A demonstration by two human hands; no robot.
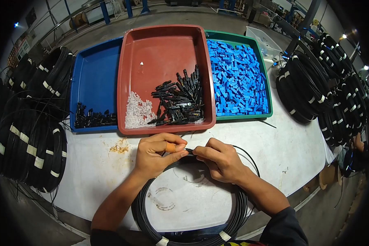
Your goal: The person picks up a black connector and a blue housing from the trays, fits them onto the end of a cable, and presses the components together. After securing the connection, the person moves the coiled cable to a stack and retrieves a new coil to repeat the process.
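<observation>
My left hand (160,153), with an orange wrap on one finger, pinches at the black cable (189,151) between my hands. My right hand (219,160) meets it from the other side, its fingers closed on the same cable; the fingertips hide most of this spot. Below my hands, a large coil of black cable (140,211) bound with white tape rests at the table's near edge. Just beyond my fingers is a red tray (162,45) holding small clear plastic pieces (138,111) and black connectors (179,100).
A blue tray (96,67) with small black parts stands left of the red one. To its right, a green tray (233,118) holds many blue clips (240,78). Taped cable coils crowd the left (33,147) and right (305,88) sides of the white table (283,151).
</observation>
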